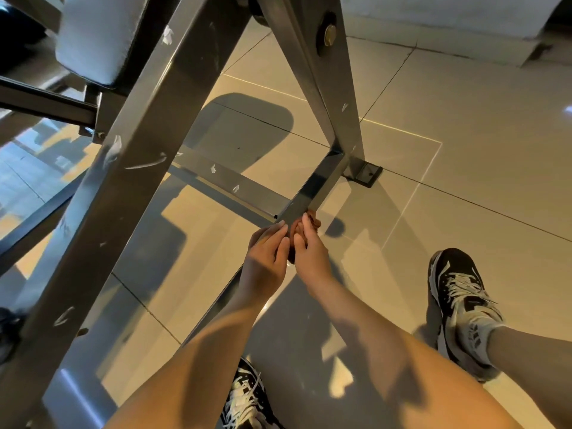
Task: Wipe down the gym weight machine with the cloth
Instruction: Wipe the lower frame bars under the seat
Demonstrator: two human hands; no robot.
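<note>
Both hands meet low at the frame of the machine (328, 97), close together, with a small reddish-brown cloth (314, 223) bunched between them. The left hand (266, 255) has its fingers (280, 232) bent narrow over the near-left side of the cloth, their tips reaching the edge of the low bar (312, 187). The right hand (310, 252) curls its fingers (306, 226) over the other side, thumb tucked against the bundle. Only a little cloth shows: a fold just past the right fingertips and a dark strip in the gap between the two hands (the fingers hide the rest).

The cloth is pressed to the low bar just beyond the fingertips, at the corner where the cross bar (229, 184) joins it. Farther past the fingertips the low bar runs to a dark foot plate (368, 174) resting on the tiled floor (464, 134). Left of the left fingers a broad slanted post (123, 156) rises steeply, marked with white scuffs. High above it, well apart from the hands, sits a pale pad (89, 41). A brass-coloured bolt (329, 32) shows on the upright above the right fingers.

One black-and-white shoe (458, 298) stands well right of the right hand; a second shoe (244, 397) lies below the forearms.
</note>
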